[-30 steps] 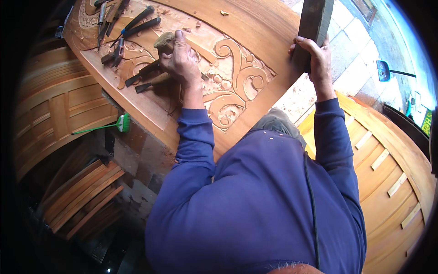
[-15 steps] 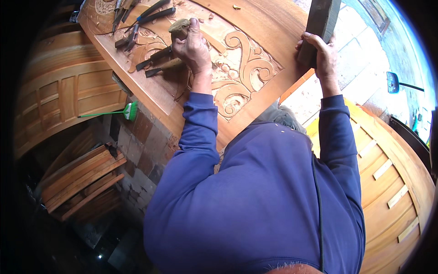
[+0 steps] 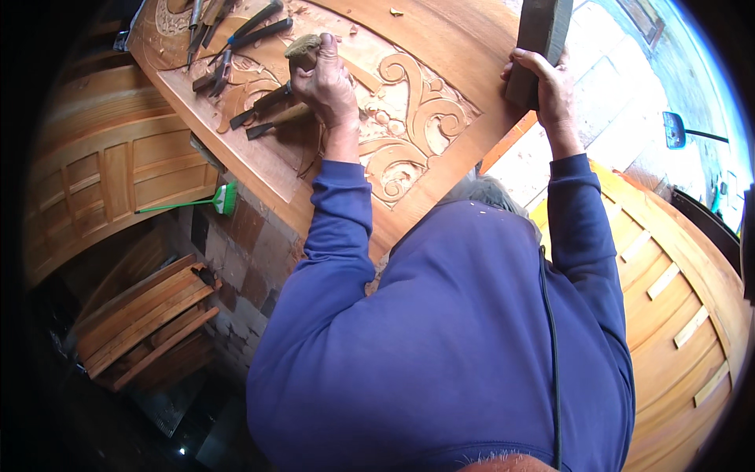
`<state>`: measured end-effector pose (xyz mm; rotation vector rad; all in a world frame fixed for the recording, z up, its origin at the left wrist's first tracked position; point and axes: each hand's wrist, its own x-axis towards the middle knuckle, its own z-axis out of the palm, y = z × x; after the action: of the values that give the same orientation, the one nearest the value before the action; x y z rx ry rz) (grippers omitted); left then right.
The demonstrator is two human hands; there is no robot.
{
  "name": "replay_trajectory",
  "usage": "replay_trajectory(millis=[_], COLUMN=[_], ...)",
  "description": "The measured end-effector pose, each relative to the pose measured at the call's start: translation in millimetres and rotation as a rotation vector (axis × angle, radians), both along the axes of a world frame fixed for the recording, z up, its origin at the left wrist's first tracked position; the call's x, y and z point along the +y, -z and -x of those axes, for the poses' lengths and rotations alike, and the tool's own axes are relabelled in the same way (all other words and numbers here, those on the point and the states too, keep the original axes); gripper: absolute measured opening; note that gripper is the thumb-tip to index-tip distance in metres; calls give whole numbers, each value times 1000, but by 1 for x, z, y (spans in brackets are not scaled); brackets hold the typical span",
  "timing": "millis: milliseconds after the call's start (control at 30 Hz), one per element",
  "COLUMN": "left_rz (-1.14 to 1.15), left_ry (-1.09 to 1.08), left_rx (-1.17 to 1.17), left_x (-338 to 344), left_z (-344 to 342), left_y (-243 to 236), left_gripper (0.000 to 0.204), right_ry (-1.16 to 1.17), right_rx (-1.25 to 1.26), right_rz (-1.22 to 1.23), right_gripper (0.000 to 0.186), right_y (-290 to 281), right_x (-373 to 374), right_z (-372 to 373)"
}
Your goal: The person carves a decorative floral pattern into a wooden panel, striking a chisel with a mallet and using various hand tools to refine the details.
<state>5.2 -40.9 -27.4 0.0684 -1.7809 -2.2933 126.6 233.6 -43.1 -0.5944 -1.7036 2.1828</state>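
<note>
My left hand point(image 3: 330, 93) is closed around an upright carving chisel, with its frayed, pale wooden butt point(image 3: 303, 46) sticking up beside my thumb. The blade end is hidden beneath my fist. Under it lies a wooden panel point(image 3: 440, 177) carved with raised scrolls and leaves. My right hand point(image 3: 557, 98) grips a long dark wooden block point(image 3: 543, 43) past the panel's right edge, apart from the chisel. Close to my left hand, two more chisels point(image 3: 263, 106) rest on the carving. A small hammer-like tool point(image 3: 216, 77) lies farther left.
Several dark-handled tools point(image 3: 255, 27) and wood shavings lie at the panel's far left. A green broom point(image 3: 225, 198) stands below left, near a panelled wooden door point(image 3: 118, 185) and stacked boards point(image 3: 149, 315). Another large wooden panel with pale strips point(image 3: 664, 281) is at my right.
The whole view has shifted slightly, carrying the panel and tools a little left. Both hands keep their grips, with the chisel and the block held much as before.
</note>
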Motion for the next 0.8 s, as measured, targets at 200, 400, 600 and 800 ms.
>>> replay_trajectory(millis=[200, 400, 600, 800], left_rz=[19, 22, 7, -91], left_ry=[53, 60, 24, 153], left_rx=[11, -16, 4, 236], left_x=[-1, -1, 0, -12], left_z=[-4, -4, -4, -17], left_y=[-1, -2, -2, 0], left_gripper=[29, 26, 42, 41], right_ry=[9, 26, 36, 33], right_rx=[-41, -35, -8, 4], right_rz=[-50, -72, -68, -66], right_gripper=[45, 49, 51, 49], right_y=[1, 0, 3, 4], right_x=[0, 0, 0, -3], right_z=[-1, -2, -2, -3])
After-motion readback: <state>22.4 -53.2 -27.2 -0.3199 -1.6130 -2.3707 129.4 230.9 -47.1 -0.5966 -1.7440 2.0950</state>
